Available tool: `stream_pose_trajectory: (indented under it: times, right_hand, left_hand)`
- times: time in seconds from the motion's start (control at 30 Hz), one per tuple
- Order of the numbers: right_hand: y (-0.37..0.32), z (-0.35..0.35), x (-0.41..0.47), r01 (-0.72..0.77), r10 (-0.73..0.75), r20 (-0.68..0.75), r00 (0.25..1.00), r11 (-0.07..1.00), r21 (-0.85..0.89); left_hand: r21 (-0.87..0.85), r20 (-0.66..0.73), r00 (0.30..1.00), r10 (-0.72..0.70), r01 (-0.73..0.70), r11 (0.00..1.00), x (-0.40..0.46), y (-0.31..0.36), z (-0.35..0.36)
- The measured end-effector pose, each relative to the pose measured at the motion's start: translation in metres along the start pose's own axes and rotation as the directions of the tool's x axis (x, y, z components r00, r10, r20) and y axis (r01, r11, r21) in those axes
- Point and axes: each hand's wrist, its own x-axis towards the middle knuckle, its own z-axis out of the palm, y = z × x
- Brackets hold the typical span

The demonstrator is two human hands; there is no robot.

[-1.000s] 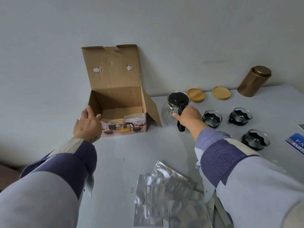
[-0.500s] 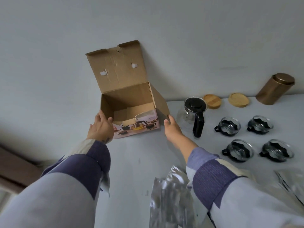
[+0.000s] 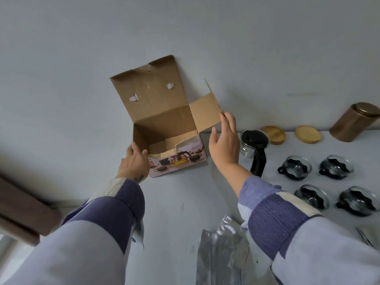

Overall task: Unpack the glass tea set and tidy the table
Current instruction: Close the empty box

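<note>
Cardboard box (image 3: 166, 138) stands open on the bench (image 3: 181, 204) against the wall, big lid flap upright, printed front facing the person. Looks empty inside as far as can be seen; the near bottom corner is hidden behind the torn front wall. Left hand (image 3: 134, 163) cups the box's left front corner, fingers bent over the rim, steadying it. Right hand (image 3: 225, 140) is open, fingers spread, fingertips touching the outer edge of the right side flap (image 3: 205, 111); no closed grip there. Box judged light and fairly stiff but creased and torn along the front edge, so likely to buckle if squeezed; best taken by both side walls low down, or flaps folded in at the creases. Tea set is out already: glass teapot (image 3: 254, 148) with black lid and handle just right of the box, four glass cups (image 3: 295, 167) in black holders to its right, two wooden coasters (image 3: 307, 133) behind near the wall. All glass, so fragile, slippery; handles are the place to hold. Brown tin (image 3: 354, 124) at far right, partly cut off. Silver foil bags (image 3: 222, 254) lie near the bench's front edge, lower part out of frame. Dark wooden thing at far left, cannot identify.
</note>
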Motion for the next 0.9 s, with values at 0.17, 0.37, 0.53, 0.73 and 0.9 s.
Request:
stream_pose_trajectory:
  times: [0.17,0.37,0.53,0.73,0.9]
  right_hand:
    - [-0.008,0.003,-0.004,0.404,-0.396,0.076,0.915,0.9,-0.167]
    - [-0.002,0.022,-0.029,0.561,-0.47,0.358,0.807,0.798,-0.219]
    - [0.007,0.026,-0.036,0.432,-0.324,0.493,0.807,0.894,-0.12]
    - [0.024,0.032,-0.025,0.14,-0.107,0.401,0.91,0.989,-0.053]
    - [0.018,0.039,0.008,-0.236,0.211,0.375,0.903,0.971,0.022]
  left_hand:
    - [0.075,0.007,0.995,0.104,-0.105,0.992,-0.009,0.017,0.007]
    - [-0.122,-0.054,0.996,0.064,-0.07,0.99,-0.002,0.015,0.019]
    - [-0.63,-0.062,0.942,-0.33,0.219,0.745,0.002,0.011,0.011]
    - [-0.218,-0.443,0.88,0.173,-0.293,0.931,-0.007,0.038,-0.002]
    - [0.276,-0.039,0.927,0.373,-0.349,0.895,0.014,0.025,0.014]
